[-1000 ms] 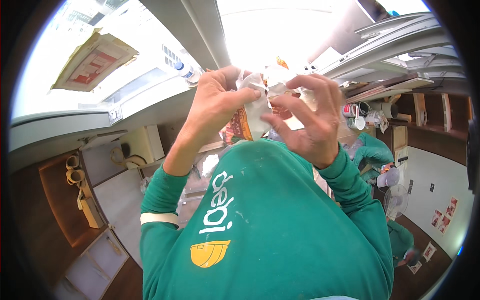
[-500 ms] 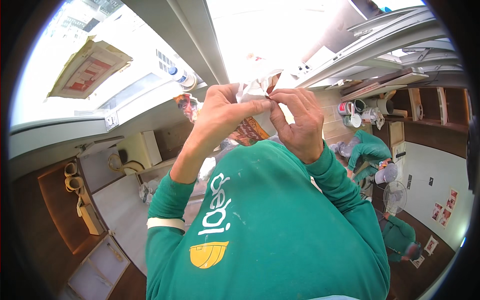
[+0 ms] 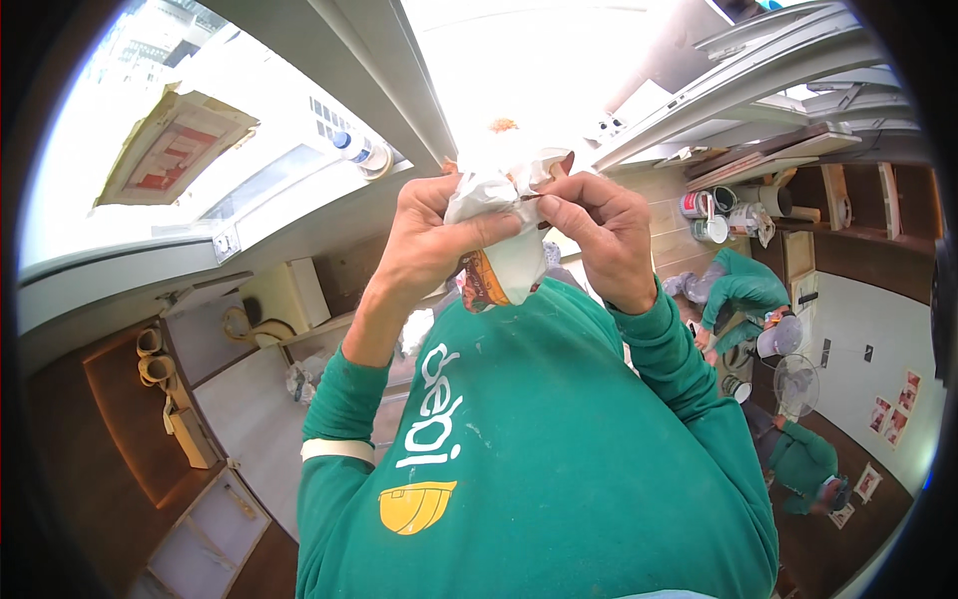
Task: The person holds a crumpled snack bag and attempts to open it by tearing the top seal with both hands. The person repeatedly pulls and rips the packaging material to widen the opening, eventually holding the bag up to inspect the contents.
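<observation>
A crumpled white packet (image 3: 517,262) with an orange and dark printed side is held up in front of my chest. My left hand (image 3: 421,238) is closed round its left part, the thumb lying across the white surface. From the other side, my right hand (image 3: 607,232) pinches the packet's upper right edge between thumb and curled fingers. The fingertips of both hands are close together at the crumpled top. Glare from behind washes out part of the packet, and what is inside it cannot be made out.
A white bottle with a blue top (image 3: 349,145) stands on the windowsill at left, near a taped sheet (image 3: 178,150). Paint cans (image 3: 710,229) and wooden boards (image 3: 763,165) are at right. Beyond them are one crouching co-worker (image 3: 748,285), another co-worker (image 3: 806,461) and a fan (image 3: 796,384).
The packet has turned and spread, so more of its white surface shows below my fingers. My hands have moved slightly apart, with the right hand still pinching the edge.
</observation>
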`<state>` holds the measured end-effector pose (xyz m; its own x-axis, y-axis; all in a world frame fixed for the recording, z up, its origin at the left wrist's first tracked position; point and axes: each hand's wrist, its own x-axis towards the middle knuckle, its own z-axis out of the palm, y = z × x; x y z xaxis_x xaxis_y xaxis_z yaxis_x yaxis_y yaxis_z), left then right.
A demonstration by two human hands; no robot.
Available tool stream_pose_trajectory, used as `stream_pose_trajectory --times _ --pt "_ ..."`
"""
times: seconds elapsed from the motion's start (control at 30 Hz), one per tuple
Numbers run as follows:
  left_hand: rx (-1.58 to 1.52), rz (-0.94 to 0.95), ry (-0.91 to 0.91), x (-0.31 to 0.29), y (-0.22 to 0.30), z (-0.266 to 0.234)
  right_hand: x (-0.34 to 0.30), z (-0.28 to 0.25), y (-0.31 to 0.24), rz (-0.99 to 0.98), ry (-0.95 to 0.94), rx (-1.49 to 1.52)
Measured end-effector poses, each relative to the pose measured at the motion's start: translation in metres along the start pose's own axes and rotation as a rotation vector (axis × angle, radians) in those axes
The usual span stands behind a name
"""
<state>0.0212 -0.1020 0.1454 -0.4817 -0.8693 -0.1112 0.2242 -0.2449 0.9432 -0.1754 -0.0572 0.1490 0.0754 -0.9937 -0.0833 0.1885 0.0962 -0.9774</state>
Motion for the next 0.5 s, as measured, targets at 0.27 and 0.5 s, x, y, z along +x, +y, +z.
stream_pose_trajectory --times 0.27,0.5 --pt "0.078 -0.009 0.058 0.000 0.001 0.007 0.006 0.012 0.003 -0.131 0.103 -0.162" --pt "0.204 0.204 0.136 -0.003 -0.007 0.006 0.008 0.026 0.012 -0.142 0.246 -0.064"
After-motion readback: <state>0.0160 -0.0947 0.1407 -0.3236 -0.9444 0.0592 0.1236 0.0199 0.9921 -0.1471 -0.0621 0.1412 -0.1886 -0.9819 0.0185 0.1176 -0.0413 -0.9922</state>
